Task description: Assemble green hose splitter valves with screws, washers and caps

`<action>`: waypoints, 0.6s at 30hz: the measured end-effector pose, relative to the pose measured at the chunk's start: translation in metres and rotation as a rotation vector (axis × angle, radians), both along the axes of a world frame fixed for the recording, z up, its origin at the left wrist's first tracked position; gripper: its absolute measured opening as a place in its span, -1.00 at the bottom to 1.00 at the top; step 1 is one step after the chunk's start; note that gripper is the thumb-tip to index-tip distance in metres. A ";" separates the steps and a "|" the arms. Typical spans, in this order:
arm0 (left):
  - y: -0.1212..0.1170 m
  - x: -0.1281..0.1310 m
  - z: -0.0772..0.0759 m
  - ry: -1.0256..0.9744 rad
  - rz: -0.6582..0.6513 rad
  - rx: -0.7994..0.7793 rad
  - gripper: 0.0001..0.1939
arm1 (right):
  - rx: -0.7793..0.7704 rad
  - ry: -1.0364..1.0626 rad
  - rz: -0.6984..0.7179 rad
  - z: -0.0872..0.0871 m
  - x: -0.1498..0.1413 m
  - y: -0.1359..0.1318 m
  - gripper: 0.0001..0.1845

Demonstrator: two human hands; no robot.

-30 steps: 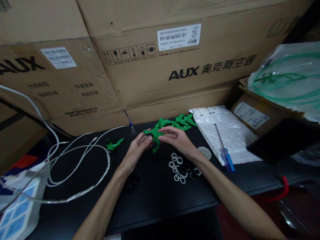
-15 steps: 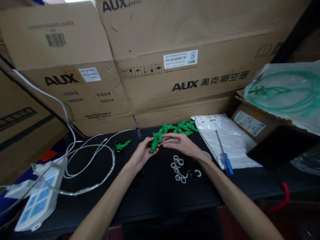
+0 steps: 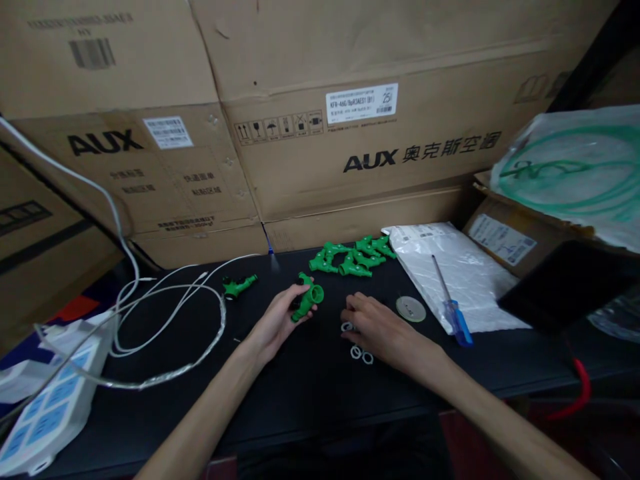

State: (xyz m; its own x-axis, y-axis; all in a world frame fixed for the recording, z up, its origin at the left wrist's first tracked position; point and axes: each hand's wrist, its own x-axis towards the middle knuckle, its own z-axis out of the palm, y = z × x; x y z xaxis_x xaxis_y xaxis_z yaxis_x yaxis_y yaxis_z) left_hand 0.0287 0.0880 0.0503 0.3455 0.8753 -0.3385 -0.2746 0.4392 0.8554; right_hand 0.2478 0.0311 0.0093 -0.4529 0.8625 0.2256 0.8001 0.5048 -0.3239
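My left hand is closed around a green plastic hose fitting, its round open end facing up and to the right. Black parts show on that fitting beside my fingers. To the right, my right hand is low over white ring washers, palm down and fingers curled. One washer shows right at its fingertips; what the fingers pinch, if anything, is hidden. Several more green fittings lie in a group behind the hands. A single green fitting with black parts lies apart on the left.
A blue-handled screwdriver rests on a white plastic package at the right. Near it lies a round disc. White cables and a power strip occupy the left. Large cardboard boxes stand behind the black table.
My right hand has left the fitting and moved down toward me, over the washers. The left hand still holds the fitting, slightly lower. The view has shifted a little.
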 end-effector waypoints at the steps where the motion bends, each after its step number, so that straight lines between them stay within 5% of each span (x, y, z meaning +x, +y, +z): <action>1: -0.001 0.000 -0.001 0.006 -0.001 -0.002 -0.70 | 0.009 -0.021 0.003 0.001 -0.001 -0.001 -0.82; 9: 0.009 0.003 -0.006 -0.011 -0.093 0.013 -0.71 | 0.065 -0.029 -0.008 0.018 -0.003 0.001 -0.87; 14: 0.010 -0.003 -0.002 -0.083 -0.025 -0.002 -0.76 | 0.025 0.470 0.039 0.048 0.003 0.026 -0.92; 18: 0.009 -0.008 -0.001 -0.102 -0.026 0.000 -0.76 | -0.239 0.944 0.105 0.055 -0.004 0.046 -0.92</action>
State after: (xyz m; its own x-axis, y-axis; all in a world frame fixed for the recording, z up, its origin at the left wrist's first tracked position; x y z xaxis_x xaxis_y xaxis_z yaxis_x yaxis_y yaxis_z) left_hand 0.0210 0.0974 0.0492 0.4010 0.8654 -0.3004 -0.3485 0.4474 0.8236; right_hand 0.2438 0.0776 0.0646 -0.2533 0.8982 0.3592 0.1138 0.3964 -0.9110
